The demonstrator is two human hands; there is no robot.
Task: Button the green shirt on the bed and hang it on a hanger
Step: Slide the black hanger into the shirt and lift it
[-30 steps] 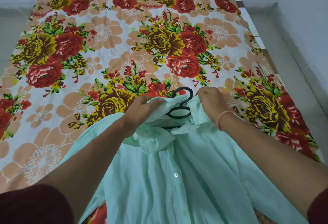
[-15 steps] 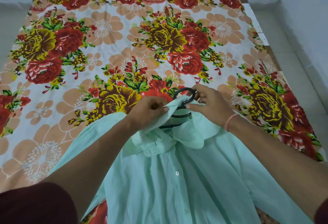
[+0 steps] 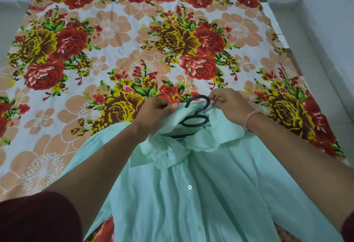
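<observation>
The green shirt (image 3: 210,194) lies on the bed (image 3: 115,40), apparently buttoned, with the hanger (image 3: 199,107) inside its neck; the left hand (image 3: 155,111) and right hand (image 3: 229,105) each pinch the collar (image 3: 220,138) beside the hanger, leaving collar straightening.

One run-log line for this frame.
left hand: pinches green shirt collar | right hand: pinches collar beside hanger hook | hanger: in neck, shirt on bed

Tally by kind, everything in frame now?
green shirt: 1
black hanger: 1
hands: 2, left hand and right hand
floral bedsheet: 1
pink bracelet: 1
Total: 6
</observation>
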